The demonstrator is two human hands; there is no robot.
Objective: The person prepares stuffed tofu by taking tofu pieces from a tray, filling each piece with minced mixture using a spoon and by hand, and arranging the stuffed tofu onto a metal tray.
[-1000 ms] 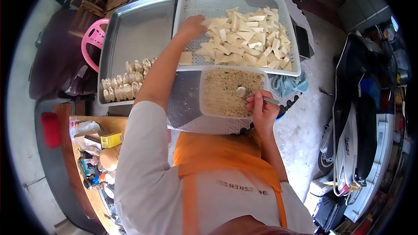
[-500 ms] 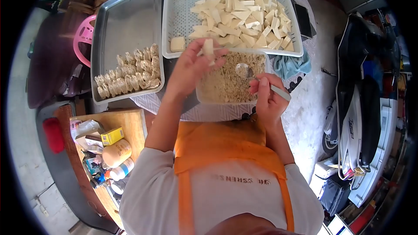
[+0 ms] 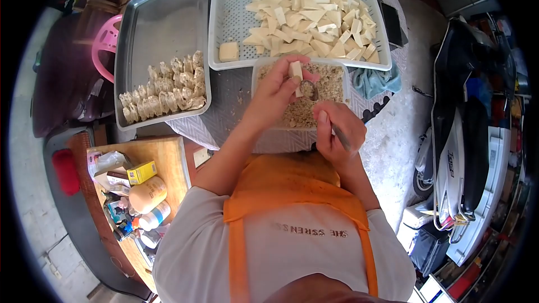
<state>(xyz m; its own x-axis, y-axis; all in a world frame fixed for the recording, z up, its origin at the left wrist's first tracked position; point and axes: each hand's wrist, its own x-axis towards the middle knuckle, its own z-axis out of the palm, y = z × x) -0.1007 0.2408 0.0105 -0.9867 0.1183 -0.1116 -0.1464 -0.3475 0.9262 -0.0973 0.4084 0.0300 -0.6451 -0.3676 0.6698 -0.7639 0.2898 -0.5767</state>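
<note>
Over a clear plastic tub (image 3: 343, 78) of brownish crumbly filling (image 3: 300, 115), my left hand (image 3: 269, 95) pinches a pale piece of tofu (image 3: 296, 70). My right hand (image 3: 339, 129) grips a metal spoon (image 3: 308, 89), its bowl held close against the tofu piece. Whether the spoon touches the tofu is hard to tell. Behind the tub is a white perforated basket (image 3: 238, 0) with a heap of cut tofu (image 3: 314, 22) and a separate block (image 3: 228, 51) in its near left corner. Rows of filled pieces (image 3: 168, 90) stand in a metal tray (image 3: 160, 22) at left.
A blue-green cloth (image 3: 377, 81) lies right of the tub, and a dark phone-like object (image 3: 391, 25) sits beside the basket. At lower left, a wooden table (image 3: 174, 163) carries bottles and a yellow box (image 3: 142, 173). A scooter (image 3: 455, 163) stands at right.
My left hand has moved right and lower over the tub with the tofu piece. My right hand has shifted slightly down, turning the spoon so its bowl is now beside the tofu.
</note>
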